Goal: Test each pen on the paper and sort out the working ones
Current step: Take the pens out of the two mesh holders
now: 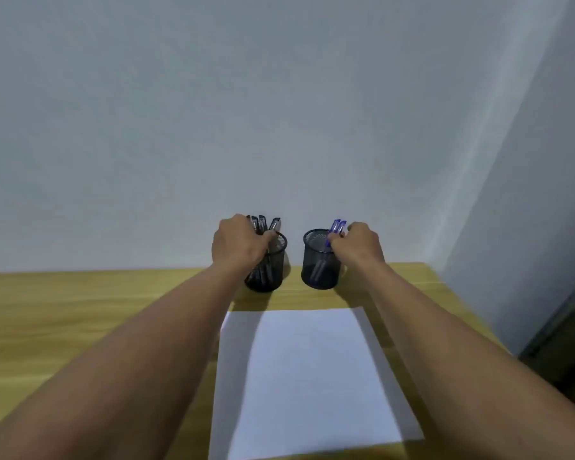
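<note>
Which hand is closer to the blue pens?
Right. The right hand pinches the blue pens; the left hand is off to their left, holding black pens in the other cup.

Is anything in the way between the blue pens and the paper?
No, nothing visible. The right hand pinches the blue pens in the right mesh cup; only bare table lies between that cup and the paper. The left hand grips black pens, off to the side.

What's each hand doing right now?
Left hand: curled over the dark pens in the left cup; grip cannot be told.
Right hand: pinches the blue pens in the right cup.
</note>
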Demonstrator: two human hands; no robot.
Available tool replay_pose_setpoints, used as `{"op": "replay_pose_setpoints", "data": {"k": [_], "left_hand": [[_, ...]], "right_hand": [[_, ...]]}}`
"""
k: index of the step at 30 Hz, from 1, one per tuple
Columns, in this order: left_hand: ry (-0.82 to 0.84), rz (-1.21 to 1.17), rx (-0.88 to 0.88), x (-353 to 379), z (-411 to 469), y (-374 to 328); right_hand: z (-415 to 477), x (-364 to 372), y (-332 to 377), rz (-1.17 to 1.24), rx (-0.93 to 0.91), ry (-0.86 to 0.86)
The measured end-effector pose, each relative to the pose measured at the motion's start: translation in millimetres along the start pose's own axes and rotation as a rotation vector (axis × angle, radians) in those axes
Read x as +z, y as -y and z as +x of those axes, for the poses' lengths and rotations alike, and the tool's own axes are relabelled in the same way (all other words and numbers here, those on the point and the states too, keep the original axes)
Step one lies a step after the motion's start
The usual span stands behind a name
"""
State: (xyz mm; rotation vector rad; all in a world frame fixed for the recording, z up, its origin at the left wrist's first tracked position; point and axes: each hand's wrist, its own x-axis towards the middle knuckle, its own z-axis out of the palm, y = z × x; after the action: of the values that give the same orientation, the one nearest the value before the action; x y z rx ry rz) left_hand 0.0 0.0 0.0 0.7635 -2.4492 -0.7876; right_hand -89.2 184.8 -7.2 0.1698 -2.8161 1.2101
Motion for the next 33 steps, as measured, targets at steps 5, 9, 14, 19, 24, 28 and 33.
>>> {"op": "replay_pose_setpoints", "data": {"k": [5, 9, 14, 19, 24, 28, 33], "left_hand": [[-0.021, 0.045, -0.102, 17, 14, 0], [-0.079, 0.028, -0.111, 27, 20, 3], [-0.136, -0.018, -0.082, 32, 19, 8], [-0.121, -0.034, -0.072, 31, 16, 6], [-0.099, -0.007, -0.052, 29, 15, 1], [-0.073, 0.050, -0.003, 28, 15, -3], [-0.053, 0.126, 0.082, 29, 15, -5]], "right_hand": [[22, 18, -9, 0.103, 0.091, -0.052], [27, 25, -9, 0.148, 0.078, -0.094], [27, 30, -12, 0.222, 0.080, -0.135], [28, 29, -14, 0.344, 0.086, -0.130], [26, 24, -12, 0.395, 0.065, -0.135], [24, 26, -11, 0.385, 0.041, -0.145], [18, 23, -6, 0.373, 0.004, -0.135]]}}
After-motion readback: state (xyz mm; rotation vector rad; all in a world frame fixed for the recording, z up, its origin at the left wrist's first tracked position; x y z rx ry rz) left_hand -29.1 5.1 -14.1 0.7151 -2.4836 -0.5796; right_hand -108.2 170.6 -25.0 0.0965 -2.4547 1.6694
